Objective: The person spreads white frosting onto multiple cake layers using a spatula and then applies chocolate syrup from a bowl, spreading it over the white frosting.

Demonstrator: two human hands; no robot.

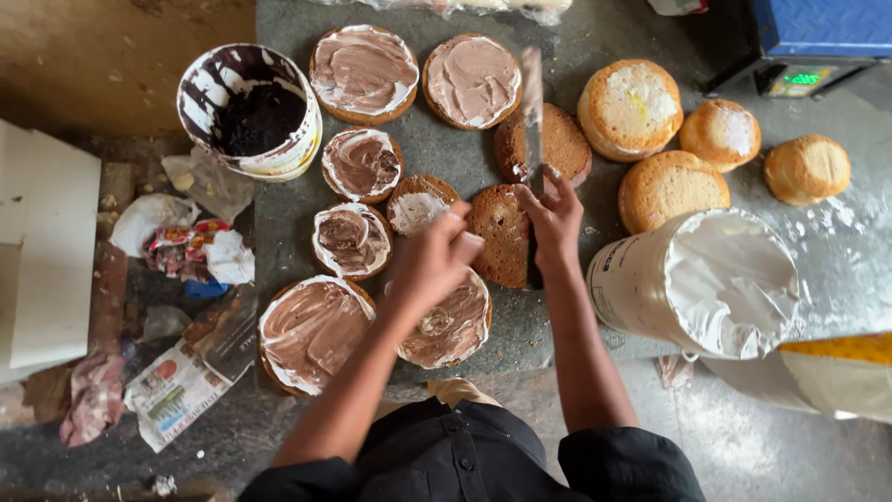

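My right hand (pixel 554 221) grips a long flat spatula knife (pixel 532 107) whose blade points away from me over a bare brown cake round (pixel 557 141). My left hand (pixel 435 260) is closed, blurred, above a cake round (pixel 452 327) spread with pale brown cream; I cannot tell if it holds anything. Between my hands lies a plain brown cake layer (pixel 502 234). A small round (pixel 417 204) with a dab of white cream sits just beyond my left hand. Several more rounds topped with chocolate and white cream lie around, such as the large one (pixel 312 330).
A tub with dark chocolate (pixel 253 112) stands at the back left. A tilted bucket of white cream (pixel 715 279) lies at the right. Plain golden sponges (pixel 630 107) sit at the back right, near a scale (pixel 804 79). Crumpled wrappers and paper (pixel 177 246) litter the left.
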